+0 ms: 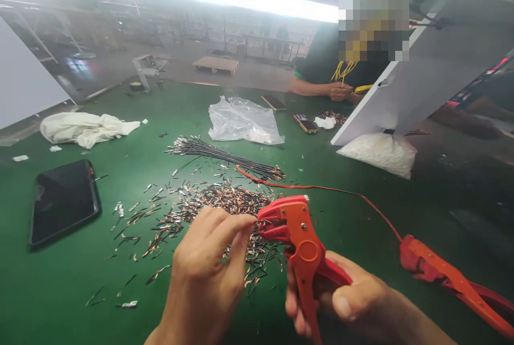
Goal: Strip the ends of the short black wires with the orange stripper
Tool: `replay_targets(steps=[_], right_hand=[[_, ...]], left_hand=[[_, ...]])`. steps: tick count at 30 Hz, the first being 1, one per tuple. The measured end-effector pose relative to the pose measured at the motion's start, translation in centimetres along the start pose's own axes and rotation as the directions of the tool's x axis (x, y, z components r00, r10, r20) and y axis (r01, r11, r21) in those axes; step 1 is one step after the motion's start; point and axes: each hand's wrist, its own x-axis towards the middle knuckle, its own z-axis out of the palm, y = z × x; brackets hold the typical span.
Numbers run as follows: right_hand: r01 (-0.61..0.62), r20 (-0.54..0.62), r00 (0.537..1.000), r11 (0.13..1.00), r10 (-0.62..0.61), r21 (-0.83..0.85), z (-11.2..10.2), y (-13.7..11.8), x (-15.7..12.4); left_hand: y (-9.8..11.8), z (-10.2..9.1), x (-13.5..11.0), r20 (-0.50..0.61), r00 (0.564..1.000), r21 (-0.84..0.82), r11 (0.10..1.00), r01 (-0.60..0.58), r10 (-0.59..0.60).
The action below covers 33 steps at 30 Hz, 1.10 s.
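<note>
Orange wire stripper [301, 248], clamped in the right hand [345, 302], points left at the short wire [257, 220] pinched by the left hand [209, 264].

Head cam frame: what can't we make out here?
Head view: the piece pinched by the left hand at the wire stripper mouth is hidden by its fingertips and too small.
Stripper handle ends: covered by the right hand, cut by the bottom edge.
Second stripper: handles cut by the right edge.
Co-worker's hand: work partly behind the white panel.
</note>
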Motion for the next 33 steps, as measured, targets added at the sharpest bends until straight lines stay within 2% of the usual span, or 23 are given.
replay_targets(steps=[5, 11, 15, 19, 28, 33], right_hand=[[0.030, -0.027, 0.999, 0.998, -0.028, 0.049, -0.5, 0.2, -0.3], [0.018, -0.053, 0.998, 0.998, -0.015, 0.054, -0.4, 0.8, -0.5], [0.027, -0.036, 0.999, 0.990, -0.022, 0.142, -0.3, 1.3, -0.5], [0.049, -0.049, 0.998, 0.989, -0.043, 0.140, -0.4, 1.4, -0.6], [0.029, -0.021, 0.999, 0.997, -0.028, 0.076, -0.6, 1.5, -0.5], [0.031, -0.031, 0.999, 0.997, -0.029, 0.077, -0.4, 1.5, -0.4]], left_hand=[[-0.3, -0.5, 0.0, 0.063, 0.995, 0.060, 0.995, -0.077, 0.073], [0.0, -0.1, -0.2, 0.025, 0.998, 0.106, 0.993, -0.051, 0.049], [0.0, -0.1, -0.4, 0.086, 0.994, 0.117, 0.991, -0.072, 0.062], [-0.1, -0.2, -0.6, 0.054, 0.997, 0.131, 0.990, -0.058, 0.051], [-0.1, -0.1, -0.9, 0.078, 0.993, 0.192, 0.976, -0.100, 0.086], [-0.2, -0.1, -0.9, 0.109, 0.980, 0.219, 0.957, -0.188, 0.167]])
